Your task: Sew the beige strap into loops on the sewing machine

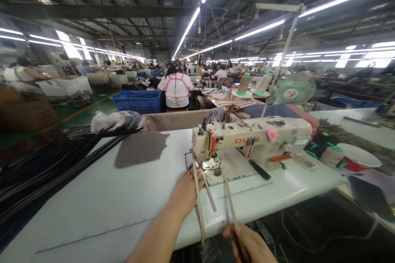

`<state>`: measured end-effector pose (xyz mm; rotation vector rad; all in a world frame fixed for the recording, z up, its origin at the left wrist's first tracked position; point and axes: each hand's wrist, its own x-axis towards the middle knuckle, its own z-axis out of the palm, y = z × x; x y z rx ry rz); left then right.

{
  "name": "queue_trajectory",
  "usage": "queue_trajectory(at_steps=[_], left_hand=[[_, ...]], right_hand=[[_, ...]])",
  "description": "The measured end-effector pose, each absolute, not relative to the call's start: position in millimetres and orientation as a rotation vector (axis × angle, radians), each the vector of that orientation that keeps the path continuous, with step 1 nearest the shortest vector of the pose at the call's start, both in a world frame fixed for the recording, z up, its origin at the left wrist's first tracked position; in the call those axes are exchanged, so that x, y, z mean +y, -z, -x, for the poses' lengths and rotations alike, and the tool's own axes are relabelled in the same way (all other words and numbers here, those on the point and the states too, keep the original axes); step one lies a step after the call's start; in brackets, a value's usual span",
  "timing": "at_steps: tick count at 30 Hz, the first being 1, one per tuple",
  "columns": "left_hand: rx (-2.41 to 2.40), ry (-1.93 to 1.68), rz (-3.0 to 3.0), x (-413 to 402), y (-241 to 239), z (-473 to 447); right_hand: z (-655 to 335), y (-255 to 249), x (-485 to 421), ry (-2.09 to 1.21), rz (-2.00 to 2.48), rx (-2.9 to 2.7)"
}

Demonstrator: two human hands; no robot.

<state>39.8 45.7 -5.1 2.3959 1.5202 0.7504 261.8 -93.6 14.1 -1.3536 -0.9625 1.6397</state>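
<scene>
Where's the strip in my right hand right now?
In the head view, that pale strip runs from your right hand up toward the sewing machine, right of your left hand.

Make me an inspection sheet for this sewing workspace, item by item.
Surface: pale tabletop with dark ruled lines.
Job's things: sewing machine; narrow beige strips near its front end.
Clutter: grey-brown piece on the tabletop; dark bands heaped at left; white tub at right.
Grip: left hand beside the stitching area, hold unclear; right hand pinches one strip.
Cables: thin pale cord below the tabletop, possibly a cable.
Surroundings: blue basket, person ahead, green fan.
</scene>
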Motion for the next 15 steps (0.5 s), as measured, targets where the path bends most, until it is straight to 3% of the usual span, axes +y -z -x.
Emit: queue_trajectory(at_steps=[15], left_hand=[[1.509, -0.724, -2.407, 44.3, 0.9, -37.9]], right_hand=[[-253.9, -22.2, -89.0, -1.767, 1.318, -0.772]])
